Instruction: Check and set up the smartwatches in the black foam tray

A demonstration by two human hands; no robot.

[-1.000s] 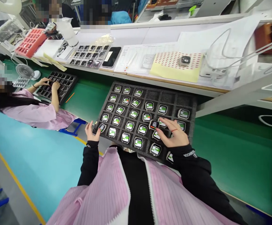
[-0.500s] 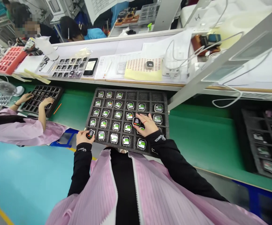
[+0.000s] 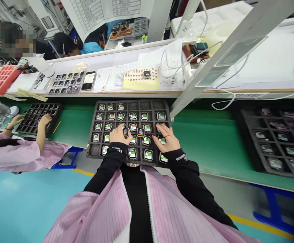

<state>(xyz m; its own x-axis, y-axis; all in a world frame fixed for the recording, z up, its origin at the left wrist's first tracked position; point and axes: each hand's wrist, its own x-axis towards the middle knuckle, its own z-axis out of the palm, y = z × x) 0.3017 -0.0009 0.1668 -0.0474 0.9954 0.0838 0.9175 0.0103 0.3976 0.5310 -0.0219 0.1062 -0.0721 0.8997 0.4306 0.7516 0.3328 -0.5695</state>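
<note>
Left hand (image 3: 118,135) over black foam compartment tray (image 3: 131,105) on green table (image 3: 207,141), fingers pinching small square dark-screened watch module (image 3: 126,132); right hand (image 3: 166,141) flat beside, fingers spread across lit modules.

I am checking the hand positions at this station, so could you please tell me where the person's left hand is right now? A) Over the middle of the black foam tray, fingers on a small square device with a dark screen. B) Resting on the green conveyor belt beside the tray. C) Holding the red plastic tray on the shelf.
A: the left hand lies over the black foam tray, fingers at a dark-screened small square device.
</note>
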